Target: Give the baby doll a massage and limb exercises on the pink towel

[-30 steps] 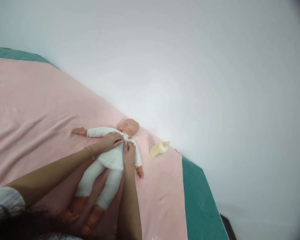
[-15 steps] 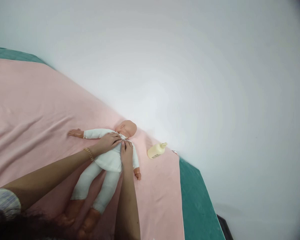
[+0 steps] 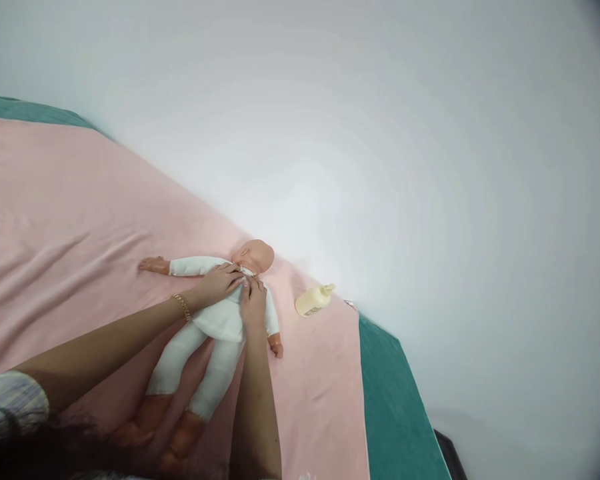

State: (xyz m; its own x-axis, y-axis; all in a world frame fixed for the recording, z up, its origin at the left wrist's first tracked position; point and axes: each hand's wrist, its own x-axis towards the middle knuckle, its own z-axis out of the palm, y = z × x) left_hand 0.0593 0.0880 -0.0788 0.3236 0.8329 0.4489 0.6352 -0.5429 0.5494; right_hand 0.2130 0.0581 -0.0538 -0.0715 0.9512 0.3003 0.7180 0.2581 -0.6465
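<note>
A doll (image 3: 257,256) in a white top (image 3: 222,321) and white leggings lies on a pink sheet, its head near the wall and its arms spread. My left hand (image 3: 219,283), with a gold bracelet at the wrist, rests on the chest of the top. Beside it, my right hand (image 3: 253,301) is on the other side of the chest. The fingertips of both hands meet at the front of the top, just below the neck, with fingers bent onto the cloth. Whatever is pinched between them is too small to make out.
A pale yellow pump bottle (image 3: 313,301) stands on the pink sheet (image 3: 320,387) to the right of the doll. Teal bedding (image 3: 397,393) shows at the right edge. Behind the bed is a pale wall (image 3: 360,147).
My fingers have shifted very slightly at the top's neckline. The doll's legs and left-side arm appear a little farther right and higher in view. The bottle stays in place.
</note>
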